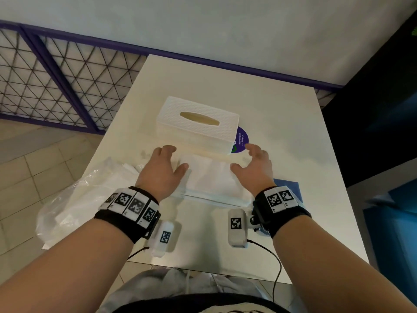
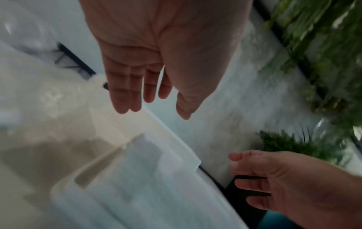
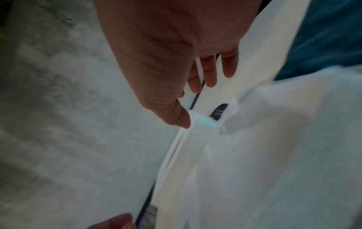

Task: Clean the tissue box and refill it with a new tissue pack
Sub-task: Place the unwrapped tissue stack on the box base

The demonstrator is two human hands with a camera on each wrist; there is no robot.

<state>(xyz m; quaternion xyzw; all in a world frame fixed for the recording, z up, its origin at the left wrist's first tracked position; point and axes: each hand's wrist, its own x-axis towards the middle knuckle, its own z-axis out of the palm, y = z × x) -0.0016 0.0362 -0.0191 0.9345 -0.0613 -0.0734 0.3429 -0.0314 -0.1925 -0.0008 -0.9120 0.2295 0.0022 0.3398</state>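
The white ribbed tissue box [image 1: 198, 129] stands shut in the middle of the table, its oval slot facing up. A stack of white tissues [image 1: 212, 179] lies flat just in front of it. My left hand [image 1: 174, 158] is open at the stack's far left corner, thumb over the tissues. My right hand [image 1: 242, 158] is open at the far right corner, fingers near the box's end. Neither hand holds anything. In the blurred left wrist view, my left hand [image 2: 154, 106] hovers with straight fingers above the box [image 2: 141, 162]. In the right wrist view, my right hand [image 3: 197, 103] reaches toward the box [image 3: 188, 147].
A crumpled clear plastic wrapper [image 1: 85, 195] lies at the table's left edge. A blue cloth [image 1: 291, 188] lies behind my right wrist. A purple round sticker [image 1: 242, 137] shows beside the box. A mesh railing [image 1: 56, 82] runs left of the white table [image 1: 282, 132].
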